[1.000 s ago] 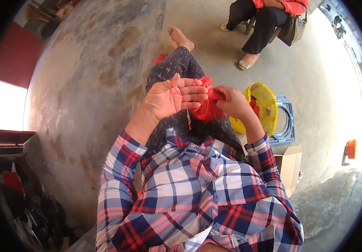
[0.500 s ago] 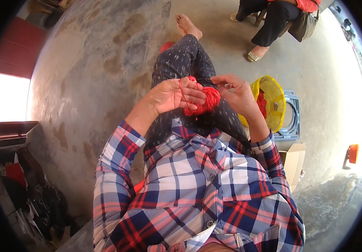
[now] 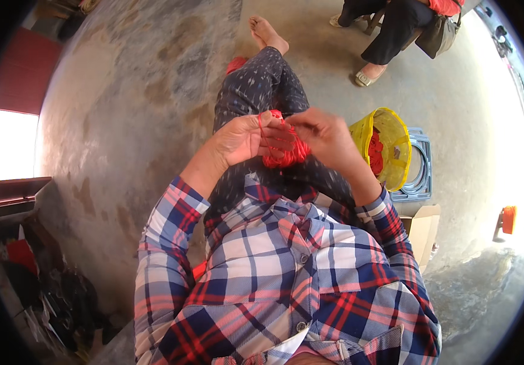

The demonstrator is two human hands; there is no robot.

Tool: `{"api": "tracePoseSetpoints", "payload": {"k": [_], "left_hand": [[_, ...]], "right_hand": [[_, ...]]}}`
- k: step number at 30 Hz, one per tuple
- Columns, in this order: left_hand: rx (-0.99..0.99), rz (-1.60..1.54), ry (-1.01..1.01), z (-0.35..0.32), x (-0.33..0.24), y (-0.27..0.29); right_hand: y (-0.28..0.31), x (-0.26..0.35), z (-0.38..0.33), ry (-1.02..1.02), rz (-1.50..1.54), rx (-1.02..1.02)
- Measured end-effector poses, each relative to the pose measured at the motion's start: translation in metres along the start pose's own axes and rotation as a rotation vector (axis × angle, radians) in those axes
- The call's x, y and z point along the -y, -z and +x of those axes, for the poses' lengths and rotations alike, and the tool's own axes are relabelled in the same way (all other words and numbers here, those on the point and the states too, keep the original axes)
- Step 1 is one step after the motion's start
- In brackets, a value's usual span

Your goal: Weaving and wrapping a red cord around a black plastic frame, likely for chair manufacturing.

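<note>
My left hand (image 3: 244, 139) and right hand (image 3: 326, 137) both clamp the red yarn ball (image 3: 286, 152), half wound I'd guess; yellow basket (image 3: 359, 131) at 3 o'clock holds more.

The red bundle (image 3: 286, 152) is half hidden behind both hands' fingers (image 3: 277, 135).

Daylit scene, strong fisheye bend, black corners.
A blown-out white patch (image 3: 3, 146) glares at the left edge, and the floor (image 3: 481, 109) washes pale toward the upper right. Light on the shirt (image 3: 292, 274) is soft and even, with only faint shadows. The lower left is dim and murky. The hands (image 3: 286, 137) are slightly blurred; the rim is smeared and curved.
</note>
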State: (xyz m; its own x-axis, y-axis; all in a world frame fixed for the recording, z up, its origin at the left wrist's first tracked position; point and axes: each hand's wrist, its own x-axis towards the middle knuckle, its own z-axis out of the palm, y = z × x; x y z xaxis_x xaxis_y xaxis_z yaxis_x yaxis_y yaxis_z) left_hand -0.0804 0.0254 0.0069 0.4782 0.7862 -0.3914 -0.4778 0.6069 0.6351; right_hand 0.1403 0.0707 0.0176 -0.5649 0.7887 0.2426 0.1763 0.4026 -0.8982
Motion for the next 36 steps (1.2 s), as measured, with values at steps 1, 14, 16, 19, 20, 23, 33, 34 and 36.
{"api": "tracePoseSetpoints", "payload": {"k": [1, 14, 16, 19, 20, 23, 33, 34, 36], "left_hand": [[0.025, -0.014, 0.012, 0.001, -0.002, 0.0], [0.038, -0.052, -0.006, 0.0, -0.001, 0.002], [0.043, -0.051, -0.027, 0.001, 0.001, 0.006], [0.063, -0.05, -0.048, 0.002, 0.001, 0.005], [0.077, -0.052, -0.045, 0.002, 0.001, 0.004], [0.075, -0.054, -0.038, 0.003, 0.001, 0.007], [0.048, -0.03, -0.045, 0.003, 0.002, 0.009], [0.064, -0.031, -0.06, 0.004, 0.003, 0.008], [0.08, -0.03, -0.077, 0.004, 0.003, 0.009]], "right_hand": [[0.003, 0.004, 0.0, -0.002, -0.002, 0.005], [0.009, 0.001, -0.006, -0.239, 0.155, 0.037], [0.001, 0.005, -0.011, -0.188, 0.353, 0.107], [0.004, 0.007, -0.008, -0.228, 0.21, 0.155], [0.005, 0.006, -0.007, -0.255, 0.064, 0.163], [0.011, 0.004, -0.007, -0.314, 0.226, 0.088], [-0.002, -0.001, -0.001, -0.253, 0.269, 0.032], [-0.006, -0.01, -0.001, -0.158, 0.102, 0.092], [-0.007, -0.013, -0.002, -0.062, -0.066, 0.15]]}}
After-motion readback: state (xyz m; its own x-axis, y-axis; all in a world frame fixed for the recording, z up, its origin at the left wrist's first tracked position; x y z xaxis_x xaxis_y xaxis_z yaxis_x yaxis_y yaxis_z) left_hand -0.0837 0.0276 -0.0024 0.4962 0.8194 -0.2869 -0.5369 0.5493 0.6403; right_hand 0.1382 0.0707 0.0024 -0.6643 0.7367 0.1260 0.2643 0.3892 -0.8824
